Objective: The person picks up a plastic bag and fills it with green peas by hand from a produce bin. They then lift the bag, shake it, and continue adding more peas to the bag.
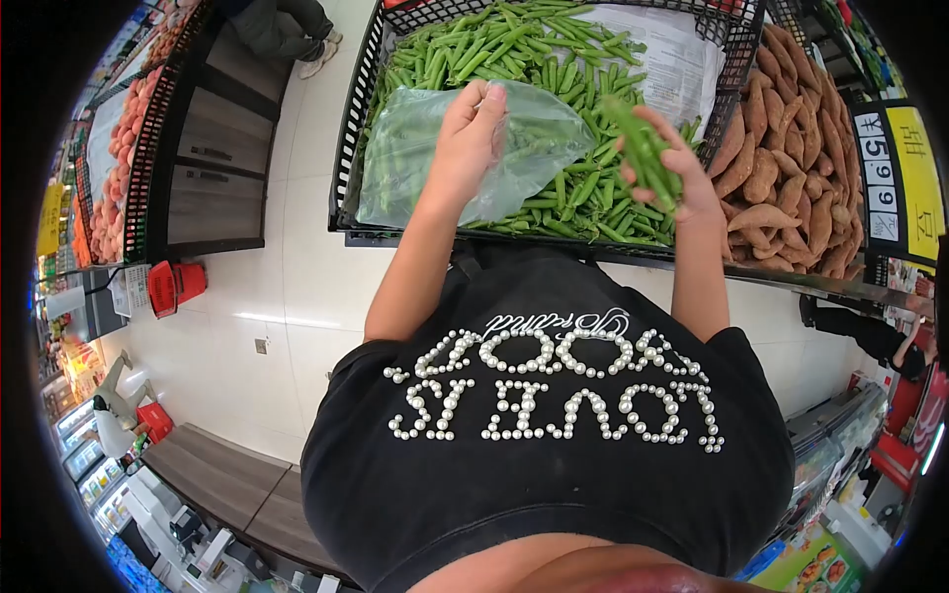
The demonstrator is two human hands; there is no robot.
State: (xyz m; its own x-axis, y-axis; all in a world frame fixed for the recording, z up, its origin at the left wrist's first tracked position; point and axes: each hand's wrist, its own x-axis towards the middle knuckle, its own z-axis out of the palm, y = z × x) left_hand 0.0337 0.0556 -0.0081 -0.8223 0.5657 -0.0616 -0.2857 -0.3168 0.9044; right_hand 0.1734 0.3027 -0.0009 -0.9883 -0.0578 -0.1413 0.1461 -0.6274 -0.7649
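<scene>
My left hand (467,143) is closed on the edge of a clear plastic bag (405,163), with fingers bunched at its upper part. The bag spreads over the left side of a black crate (344,183) of green pea pods (465,49). Over the crate's right side, my right hand (682,168) grips a small bunch of pea pods (638,148), its fingers curled around them. Loose pods lie below both hands, and some show blurred through the bag.
Sweet potatoes (781,158) fill the neighbouring bin on the right, beside a price sign (880,168). Newspaper (672,59) lines the crate's far right. A red basket (178,287) stands on the floor at left. Another person's legs (287,35) show at the upper left.
</scene>
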